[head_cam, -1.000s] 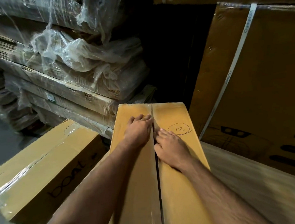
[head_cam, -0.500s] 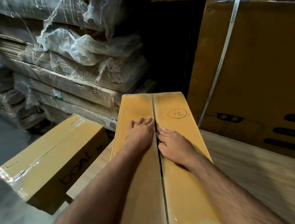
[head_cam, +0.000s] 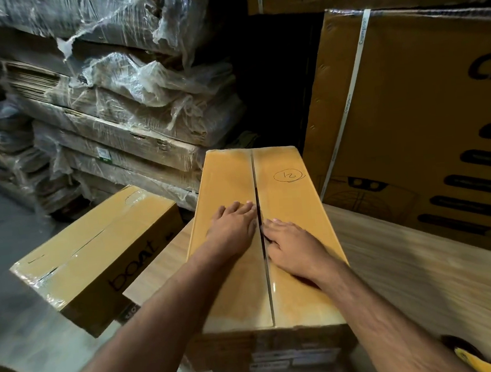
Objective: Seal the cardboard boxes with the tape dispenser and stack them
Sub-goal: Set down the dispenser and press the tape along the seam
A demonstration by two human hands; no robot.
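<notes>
A long yellow-brown cardboard box [head_cam: 295,294] lies lengthwise on a wooden table [head_cam: 418,277], its two top flaps meeting at a dark centre seam. A circled "12" is written on the right flap. My left hand [head_cam: 234,228] lies flat on the left flap beside the seam. My right hand [head_cam: 292,245] lies flat on the right flap, fingertips at the seam. A second box [head_cam: 96,258], printed "boat" and taped along its top, sits lower at the left. A yellow and black object [head_cam: 476,357], perhaps the tape dispenser, shows at the bottom right corner.
Plastic-wrapped stacks of flat cardboard [head_cam: 130,107] rise behind on the left. Large strapped cartons [head_cam: 428,116] stand close at the right and behind. Grey floor [head_cam: 19,324] shows at the left.
Both hands have slid back along the seam toward me, and the view has pulled back so the box's near end shows.
</notes>
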